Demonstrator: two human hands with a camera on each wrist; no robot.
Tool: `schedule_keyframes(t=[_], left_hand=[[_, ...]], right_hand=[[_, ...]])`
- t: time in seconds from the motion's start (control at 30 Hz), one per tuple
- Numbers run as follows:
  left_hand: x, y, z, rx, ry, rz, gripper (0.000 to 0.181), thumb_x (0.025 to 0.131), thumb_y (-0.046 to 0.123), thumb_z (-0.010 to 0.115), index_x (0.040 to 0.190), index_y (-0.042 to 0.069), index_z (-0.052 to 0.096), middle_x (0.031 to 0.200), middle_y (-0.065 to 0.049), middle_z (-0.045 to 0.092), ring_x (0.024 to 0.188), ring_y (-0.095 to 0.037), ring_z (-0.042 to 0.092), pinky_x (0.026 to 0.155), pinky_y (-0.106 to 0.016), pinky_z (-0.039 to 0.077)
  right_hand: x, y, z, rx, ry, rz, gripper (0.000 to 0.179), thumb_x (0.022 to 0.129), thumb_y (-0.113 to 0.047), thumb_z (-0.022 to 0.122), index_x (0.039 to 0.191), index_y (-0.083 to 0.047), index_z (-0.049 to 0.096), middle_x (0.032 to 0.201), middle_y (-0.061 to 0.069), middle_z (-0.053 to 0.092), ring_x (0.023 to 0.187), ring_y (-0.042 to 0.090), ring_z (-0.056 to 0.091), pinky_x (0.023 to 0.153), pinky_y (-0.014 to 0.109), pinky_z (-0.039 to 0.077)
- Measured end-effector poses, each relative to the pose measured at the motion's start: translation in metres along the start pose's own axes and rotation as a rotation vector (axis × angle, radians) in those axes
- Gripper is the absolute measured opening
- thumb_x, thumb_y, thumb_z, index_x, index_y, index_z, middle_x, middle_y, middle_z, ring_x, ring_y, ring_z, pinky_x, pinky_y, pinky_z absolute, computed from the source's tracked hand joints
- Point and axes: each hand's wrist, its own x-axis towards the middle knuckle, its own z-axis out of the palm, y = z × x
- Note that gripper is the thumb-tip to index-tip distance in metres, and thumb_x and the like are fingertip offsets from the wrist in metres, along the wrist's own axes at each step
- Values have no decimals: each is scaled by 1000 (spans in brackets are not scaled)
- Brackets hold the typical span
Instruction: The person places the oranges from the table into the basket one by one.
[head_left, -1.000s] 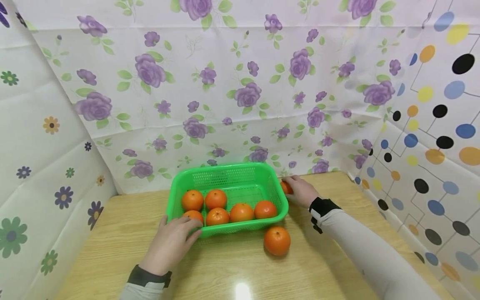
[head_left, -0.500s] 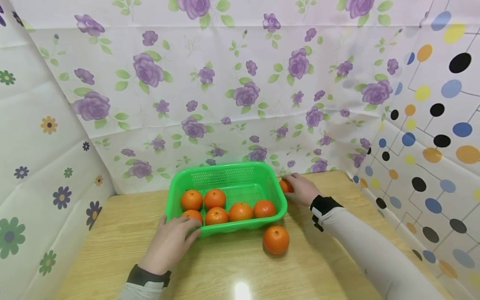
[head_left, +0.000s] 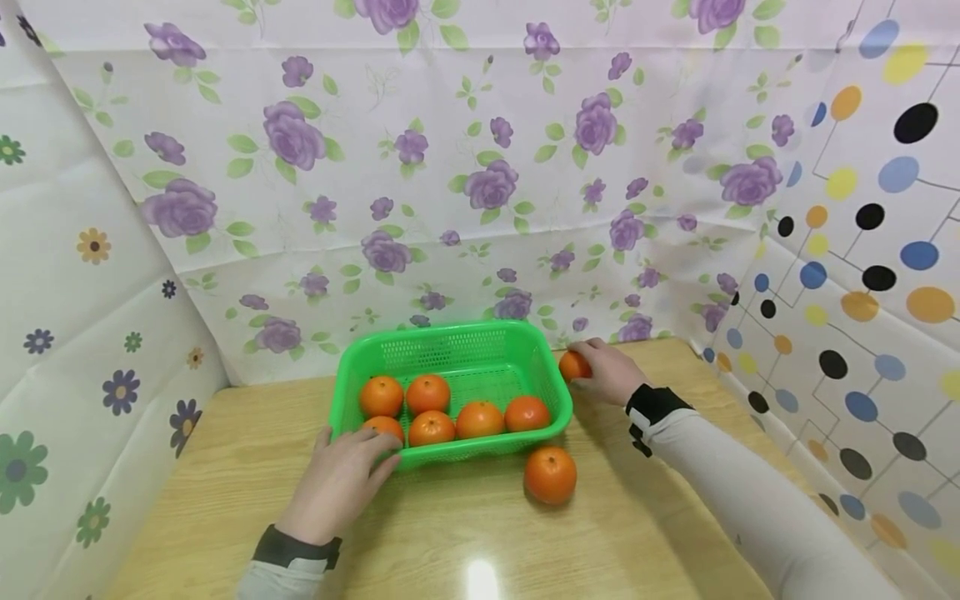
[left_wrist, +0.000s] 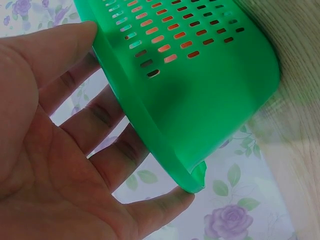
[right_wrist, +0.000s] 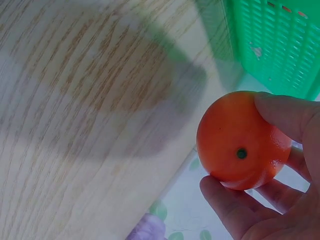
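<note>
My right hand [head_left: 609, 372] grips an orange [right_wrist: 235, 142] just outside the basket's right end. Thumb and fingertips close round the fruit's sides, and its green stem dot shows in the right wrist view. It seems raised slightly off the table. On the basket's front left corner, my left hand [head_left: 339, 482] holds the rim. In the left wrist view the thumb lies on the outer side of the rim, with the other fingers passing behind it. The green plastic basket [head_left: 442, 333] contains several oranges [head_left: 480, 419], one partly hidden by the left fingers.
Another orange [head_left: 551, 476] sits on the wooden table [head_left: 420, 542] in front of the basket's right corner. A flowered sheet [head_left: 450, 167] covers the wall right behind the table. Patterned sheets close off the left and right sides.
The right hand has risen a little with its orange, which now shows more clearly beside the basket. The left hand stays on the rim. The head view has shifted slightly.
</note>
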Motion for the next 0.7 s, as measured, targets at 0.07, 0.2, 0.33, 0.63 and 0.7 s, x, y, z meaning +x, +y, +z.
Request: schedule_keyframes(t=[0.07,0.2,0.33,0.63,0.7], left_hand=[[0,0,0,1,-2,0,14,98,20,87,110,19,81,103,3,78,99,-28,75,105,-92,35],[1,0,0,3,-8,0,14,98,21,87,110,20,81,103,4,77,100,-28,75,105,-92,34],[3,-1,0,4,-17,-4,13,98,22,87,110,21,80,103,5,77,100,-27,75,105,-93,34],[2,-1,0,-1,-28,-19,14,98,21,87,111,20,81,104,4,78,102,-28,75,106,-92,33],[1,0,0,-3,-26,-17,14,98,20,87,111,20,81,104,3,78,101,-28,75,106,-92,34]], right_hand=[[-1,-1,-2,0,-1,2,63,93,-11,90,149,1,61,135,31,63,110,46,69,96,64,59],[-2,-2,-6,6,16,-2,64,93,-11,90,149,1,62,136,31,63,110,47,70,96,64,59],[-2,-3,-8,3,28,-8,65,93,-12,90,150,1,61,140,32,62,111,48,70,97,64,58],[-4,-9,-22,11,15,8,66,96,-13,88,154,1,58,144,33,59,116,50,68,98,65,58],[-4,-10,-25,13,16,0,66,96,-12,87,154,1,58,144,33,59,116,49,68,98,65,58]])
